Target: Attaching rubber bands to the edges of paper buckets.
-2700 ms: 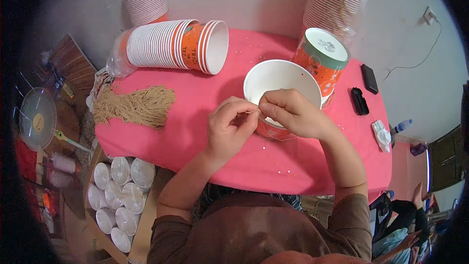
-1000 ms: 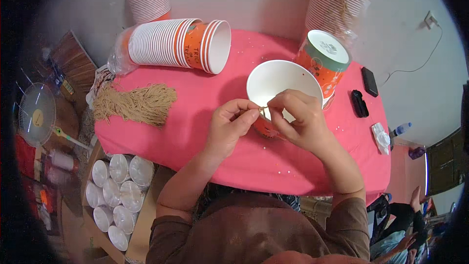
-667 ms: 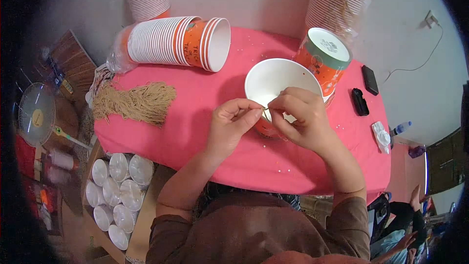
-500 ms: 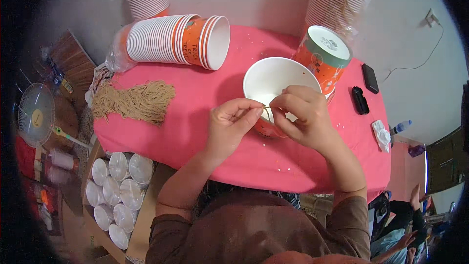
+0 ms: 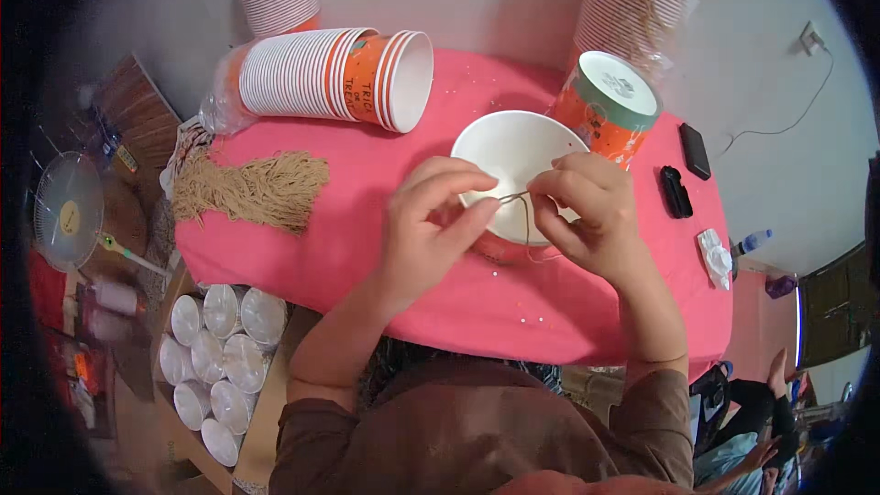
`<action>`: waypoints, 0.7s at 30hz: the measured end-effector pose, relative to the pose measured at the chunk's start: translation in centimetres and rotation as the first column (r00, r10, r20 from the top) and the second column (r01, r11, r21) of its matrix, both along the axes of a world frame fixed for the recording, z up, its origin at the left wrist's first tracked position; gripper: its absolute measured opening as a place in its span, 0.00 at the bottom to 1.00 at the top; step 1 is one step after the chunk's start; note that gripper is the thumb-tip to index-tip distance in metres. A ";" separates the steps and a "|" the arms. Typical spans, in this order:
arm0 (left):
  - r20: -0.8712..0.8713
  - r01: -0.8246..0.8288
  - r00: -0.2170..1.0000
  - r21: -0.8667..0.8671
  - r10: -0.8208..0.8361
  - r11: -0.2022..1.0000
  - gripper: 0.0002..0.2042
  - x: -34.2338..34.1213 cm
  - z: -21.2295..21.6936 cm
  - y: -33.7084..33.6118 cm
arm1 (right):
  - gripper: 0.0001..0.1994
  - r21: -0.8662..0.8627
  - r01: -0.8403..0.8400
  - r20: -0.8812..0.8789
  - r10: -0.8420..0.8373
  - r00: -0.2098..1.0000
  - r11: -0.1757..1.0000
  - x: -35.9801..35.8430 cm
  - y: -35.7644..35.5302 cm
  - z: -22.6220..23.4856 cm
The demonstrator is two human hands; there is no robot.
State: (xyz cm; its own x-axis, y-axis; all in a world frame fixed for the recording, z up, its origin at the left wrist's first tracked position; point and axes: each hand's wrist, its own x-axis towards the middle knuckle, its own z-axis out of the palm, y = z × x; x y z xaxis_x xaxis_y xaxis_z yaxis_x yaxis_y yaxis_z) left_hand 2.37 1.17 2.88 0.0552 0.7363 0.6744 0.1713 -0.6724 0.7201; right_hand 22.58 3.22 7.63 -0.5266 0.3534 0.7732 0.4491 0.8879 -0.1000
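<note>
An upright orange paper cup (image 5: 513, 151) with a white inside stands on the pink table (image 5: 440, 302) in front of me. My left hand (image 5: 431, 229) and my right hand (image 5: 587, 215) meet at its near rim. Between their fingertips they pinch a thin tan string (image 5: 524, 220), which loops down over the cup's front wall. A bundle of the same tan strings (image 5: 252, 188) lies at the table's left end.
A sleeve of stacked orange cups (image 5: 325, 73) lies on its side at the back left. A lidded orange cup (image 5: 605, 101) stands behind the open one. Two black objects (image 5: 683, 174) lie at the right. Clear plastic lids (image 5: 220, 348) sit in a box below left.
The cup has tipped slightly back and the string now shows between my fingers, drawn out across the rim. Both hands have stayed at the cup's near edge.
</note>
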 end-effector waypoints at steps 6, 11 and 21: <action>-0.073 0.024 0.997 0.123 -0.015 0.992 0.05 0.6 0.5 0.9 | 0.08 -0.079 0.000 -0.041 -0.003 0.999 0.997 -0.5 -0.4 0.3; 0.029 0.012 0.999 0.021 -0.012 1.000 0.04 0.4 -0.2 0.8 | 0.08 -0.344 0.027 -0.042 -0.044 0.998 0.939 -0.4 -0.9 0.1; -0.140 -0.082 0.986 0.075 0.092 0.994 0.04 -1.1 -1.6 0.3 | 0.09 0.406 0.268 0.037 -0.309 0.950 0.873 1.6 -0.7 3.9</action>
